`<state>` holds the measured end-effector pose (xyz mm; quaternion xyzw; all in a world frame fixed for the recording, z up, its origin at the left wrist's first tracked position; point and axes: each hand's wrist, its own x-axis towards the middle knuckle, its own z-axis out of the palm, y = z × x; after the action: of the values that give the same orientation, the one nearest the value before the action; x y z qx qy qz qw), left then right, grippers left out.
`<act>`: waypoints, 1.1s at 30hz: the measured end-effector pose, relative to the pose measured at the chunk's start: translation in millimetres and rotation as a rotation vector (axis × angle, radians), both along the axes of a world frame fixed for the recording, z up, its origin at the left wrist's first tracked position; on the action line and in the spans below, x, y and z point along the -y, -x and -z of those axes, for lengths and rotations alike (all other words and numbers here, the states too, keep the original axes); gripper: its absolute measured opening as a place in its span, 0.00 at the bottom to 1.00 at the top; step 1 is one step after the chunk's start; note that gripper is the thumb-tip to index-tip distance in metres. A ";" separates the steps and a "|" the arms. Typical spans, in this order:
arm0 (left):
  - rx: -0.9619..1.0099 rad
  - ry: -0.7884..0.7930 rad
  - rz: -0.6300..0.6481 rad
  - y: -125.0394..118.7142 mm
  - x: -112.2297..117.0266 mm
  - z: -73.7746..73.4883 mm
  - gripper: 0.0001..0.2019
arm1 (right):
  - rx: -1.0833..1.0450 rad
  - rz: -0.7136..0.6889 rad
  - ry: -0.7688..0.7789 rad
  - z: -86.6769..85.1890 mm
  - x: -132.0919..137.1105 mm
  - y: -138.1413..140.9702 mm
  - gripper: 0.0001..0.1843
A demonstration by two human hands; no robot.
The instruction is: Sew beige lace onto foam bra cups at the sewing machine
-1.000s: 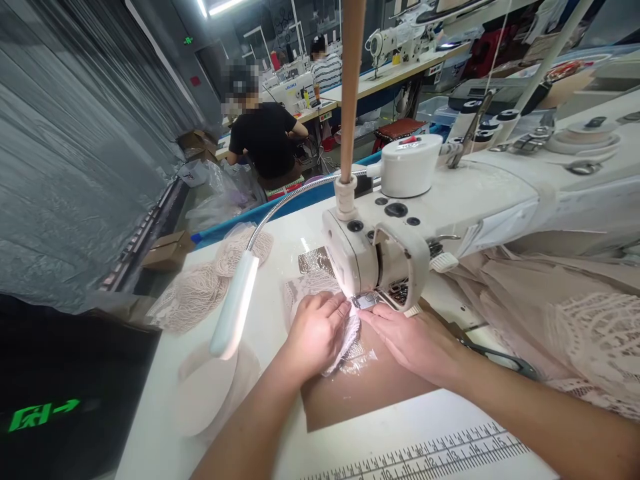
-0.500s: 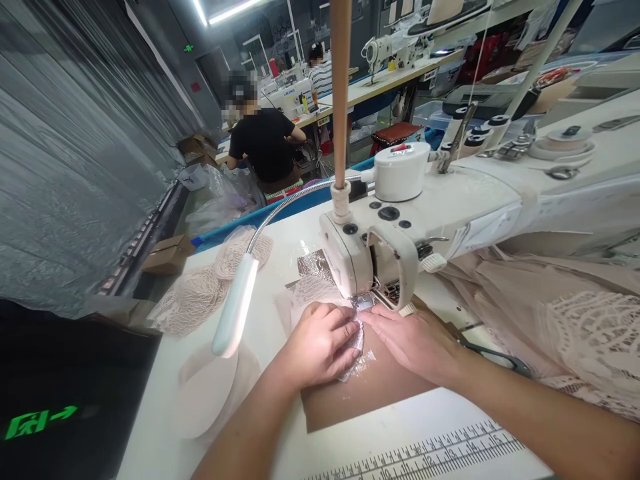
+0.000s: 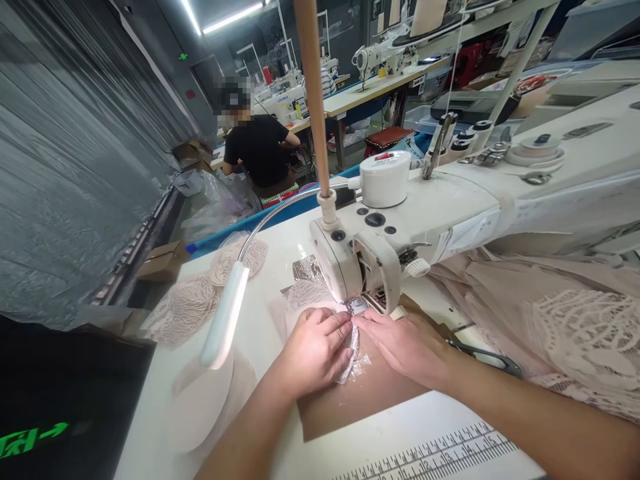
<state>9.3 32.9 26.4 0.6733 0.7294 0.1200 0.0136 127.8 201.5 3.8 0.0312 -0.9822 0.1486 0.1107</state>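
My left hand [image 3: 317,350] has bent fingers closed on a narrow strip of pale lace [image 3: 351,357], just in front of the presser foot [image 3: 357,305] of a white sewing machine [image 3: 340,257]. Opposite it, my right hand [image 3: 413,350] lies low with its fingers stretched out, their tips touching the lace close to the left fingertips. Beneath both hands is a brown sheet [image 3: 345,417] on the white table. More pale lace [image 3: 307,293] spreads behind my left hand. The needle and the strip's far end are hidden by fingers and foot.
A gooseneck lamp [image 3: 225,317] hangs at the left, above round pale pieces [image 3: 200,407]. Lace cups [image 3: 187,303] lie behind it. Dark-handled scissors [image 3: 493,357] and draped lace fabric [image 3: 575,327] are at the right. A ruler [image 3: 440,457] marks the front edge. A person [image 3: 257,150] sits beyond.
The view has shifted slightly, so most things sit farther left. Right fingertips now reach closer to the left ones at the lace. Both hands stay at the presser foot.
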 end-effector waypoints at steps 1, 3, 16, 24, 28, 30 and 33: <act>-0.003 0.003 -0.014 -1.0 -0.3 0.3 0.20 | 0.001 0.005 -0.002 0.2 0.2 0.3 0.19; -0.012 0.008 -0.031 -2.1 -0.4 0.4 0.21 | -0.005 0.014 -0.012 1.2 0.1 -0.1 0.19; 0.003 -0.002 0.007 4.8 1.1 -1.9 0.21 | 0.013 -0.114 -0.003 2.7 -2.4 -8.7 0.18; -0.003 0.034 -0.021 2.5 -0.4 -3.8 0.21 | 0.039 -0.073 -0.004 1.4 0.8 -7.9 0.20; -0.021 0.030 -0.084 0.2 -3.2 -2.8 0.20 | -0.018 -0.008 -0.053 0.6 4.1 -5.0 0.21; -0.033 0.034 -0.115 -1.1 -4.7 -2.4 0.20 | -0.060 0.022 -0.075 0.5 5.5 -3.2 0.22; -0.056 0.053 -0.151 -2.2 -6.1 -2.4 0.20 | -0.069 0.059 -0.104 1.5 6.7 -0.9 0.24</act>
<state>11.5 39.0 28.8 0.6188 0.7812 0.0825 0.0020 128.7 194.8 2.2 0.0131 -0.9846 0.0931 0.1472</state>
